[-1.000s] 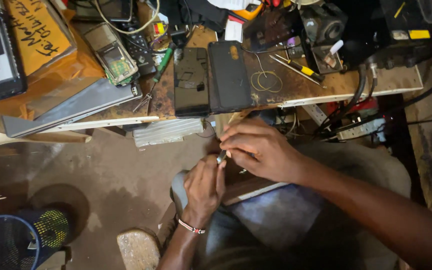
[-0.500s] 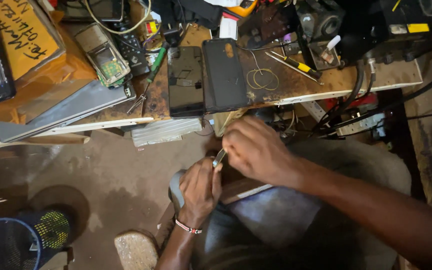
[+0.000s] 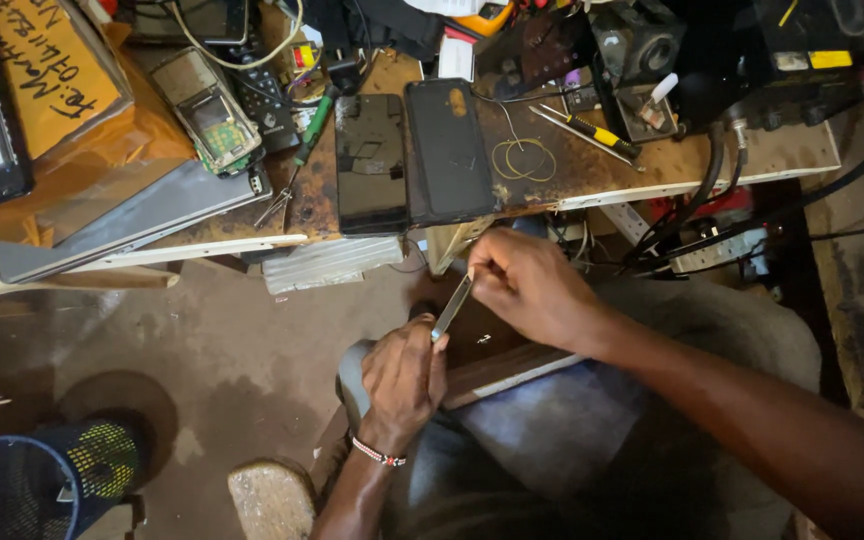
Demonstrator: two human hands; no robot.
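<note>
Where the desk edge ended: the front edge of the desk (image 3: pixel 592 195) was seen running just above both hands, with the two hands held below it, over the lap.
Left hand: the left hand (image 3: pixel 402 375) was curled shut around the lower end of a thin metal blade (image 3: pixel 452 307); a beaded wristband (image 3: pixel 378 452) was worn at the wrist.
Right hand: the right hand (image 3: pixel 532 285) was pinched on the blade's upper end, fingers pressed together.
Blade position: it was held tilted between the two hands, just below the desk edge and apart from it.
Open room: bare floor (image 3: pixel 212 350) was left open to the left of the hands; the right side was taken up by the right forearm and the lap.
Phones counted: two dark phones (image 3: pixel 372 165) were laid flat side by side, touching, and overhanging the front edge.
Tools counted: one yellow-handled screwdriver (image 3: pixel 592 128) and one green-handled screwdriver (image 3: pixel 312 125) were lying on the desk.
Other items: one wire loop (image 3: pixel 524 158), one opened handset (image 3: pixel 207 110) and one grey slab (image 3: pixel 132 220) at the left edge.
Floor: one blue mesh bin (image 3: pixel 12 490) was standing at the lower left corner.
</note>
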